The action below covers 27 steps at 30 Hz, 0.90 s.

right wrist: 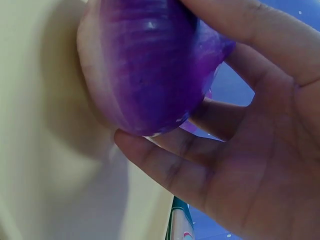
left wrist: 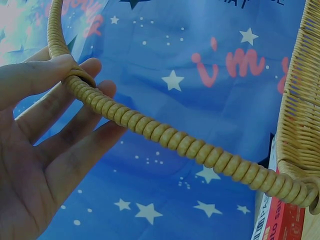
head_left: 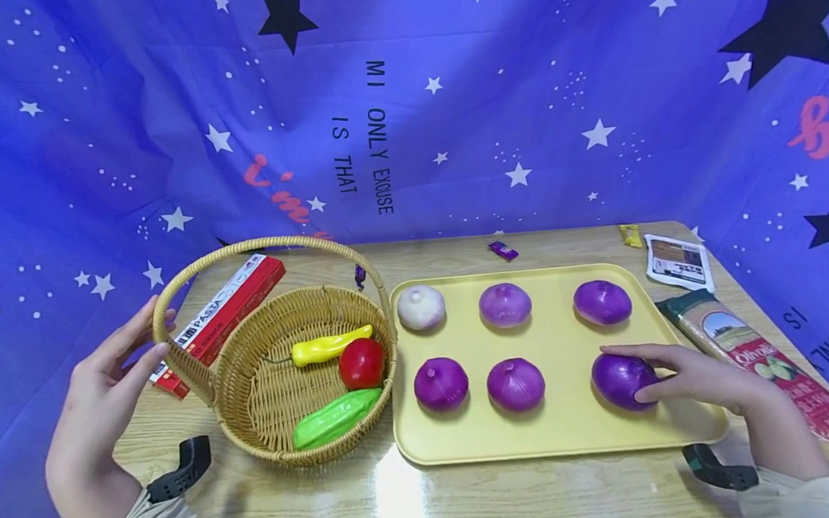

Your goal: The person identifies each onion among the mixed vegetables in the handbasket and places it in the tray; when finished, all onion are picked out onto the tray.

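At the left, a wicker basket (head_left: 233, 408) has a tall arched handle (head_left: 269, 243). My left hand (head_left: 96, 410) pinches the handle's left side between thumb and fingers, as the handle (left wrist: 165, 139) in the left wrist view confirms. Inside lie a yellow pepper (head_left: 330, 345), a red tomato (head_left: 362, 364) and a green pepper (head_left: 339, 418). On the yellow tray (head_left: 578, 432), my right hand (head_left: 704, 375) grips a purple onion (head_left: 621, 381) at the front right corner. The same onion (right wrist: 145, 65) fills the upper right wrist view, thumb and fingers around it.
Several other onions share the tray, among them a whitish one (head_left: 421, 307) at its back left. A red pasta box (head_left: 230, 312) lies behind the basket. Right of the tray are an Olivoila bag (head_left: 768, 363) and a white packet (head_left: 678, 262). Small wrappers (head_left: 503, 250) lie behind.
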Each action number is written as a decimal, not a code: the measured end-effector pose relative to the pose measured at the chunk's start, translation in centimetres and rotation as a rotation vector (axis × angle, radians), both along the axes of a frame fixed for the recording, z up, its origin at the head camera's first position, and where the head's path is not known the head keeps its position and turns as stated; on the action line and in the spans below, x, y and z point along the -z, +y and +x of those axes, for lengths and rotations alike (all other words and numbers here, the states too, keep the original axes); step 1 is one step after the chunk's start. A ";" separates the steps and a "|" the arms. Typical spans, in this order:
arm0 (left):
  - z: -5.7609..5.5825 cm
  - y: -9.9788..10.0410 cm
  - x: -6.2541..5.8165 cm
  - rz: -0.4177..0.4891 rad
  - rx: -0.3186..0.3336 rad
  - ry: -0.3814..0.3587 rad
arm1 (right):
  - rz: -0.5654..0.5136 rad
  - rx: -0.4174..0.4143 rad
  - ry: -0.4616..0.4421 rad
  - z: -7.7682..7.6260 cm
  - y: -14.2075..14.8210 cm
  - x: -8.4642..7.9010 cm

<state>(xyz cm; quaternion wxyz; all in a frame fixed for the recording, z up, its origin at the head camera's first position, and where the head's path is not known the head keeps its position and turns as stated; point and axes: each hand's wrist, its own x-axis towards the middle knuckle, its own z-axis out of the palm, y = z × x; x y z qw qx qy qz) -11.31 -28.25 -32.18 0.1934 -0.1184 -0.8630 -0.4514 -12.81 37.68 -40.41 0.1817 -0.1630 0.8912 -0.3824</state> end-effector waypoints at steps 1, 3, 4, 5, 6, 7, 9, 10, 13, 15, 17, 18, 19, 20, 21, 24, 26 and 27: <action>0.0 0.0 0.0 0.000 0.001 0.000 | -0.004 -0.001 0.002 0.0 0.0 0.0; 0.0 0.1 0.0 0.004 0.004 -0.004 | -0.006 -0.001 0.012 0.1 0.1 0.1; 0.0 0.1 0.0 0.006 0.006 -0.005 | -0.006 0.000 0.017 0.1 0.2 0.1; -0.1 0.1 0.0 0.006 0.006 -0.005 | -0.003 0.002 0.023 0.2 0.2 0.1; -0.1 0.1 0.0 0.008 0.006 -0.007 | 0.001 0.005 0.027 0.2 0.3 0.1; -0.1 0.0 0.0 0.008 0.006 -0.008 | 0.005 0.008 0.026 0.3 0.3 0.0; -0.1 0.0 0.0 0.008 0.007 -0.010 | 0.024 0.017 0.034 0.4 0.5 -0.1; -0.1 0.0 0.0 0.007 0.007 -0.011 | 0.028 0.025 0.034 0.4 0.5 -0.2; -0.1 -0.1 0.1 0.003 0.007 -0.012 | 0.069 0.062 0.057 0.6 0.6 -0.6; 0.0 -0.1 0.1 0.001 0.007 -0.015 | 0.087 0.095 0.069 0.6 0.7 -1.0; 0.1 -0.1 0.0 -0.004 0.004 -0.017 | 0.109 0.130 0.084 0.6 0.8 -1.4; 0.2 0.0 0.0 -0.009 0.002 -0.020 | 0.113 0.144 0.091 0.5 0.9 -1.7; 0.3 0.0 0.0 -0.015 -0.003 -0.018 | 0.113 0.158 0.105 0.4 0.9 -2.0; 0.3 0.1 -0.1 -0.028 -0.013 -0.017 | 0.118 0.173 0.121 0.4 0.8 -2.3; 0.4 0.2 -0.2 -0.057 -0.036 -0.014 | 0.118 0.188 0.146 0.3 0.7 -2.6; 0.7 1.2 -0.9 -0.146 -0.113 0.002 | 0.091 0.214 0.248 0.4 0.0 -3.5; 0.9 2.5 -1.6 -0.210 -0.179 0.034 | 0.085 0.233 0.336 0.6 -0.9 -4.1; 1.0 3.3 -1.9 -0.240 -0.206 0.054 | 0.086 0.236 0.382 0.8 -1.5 -4.5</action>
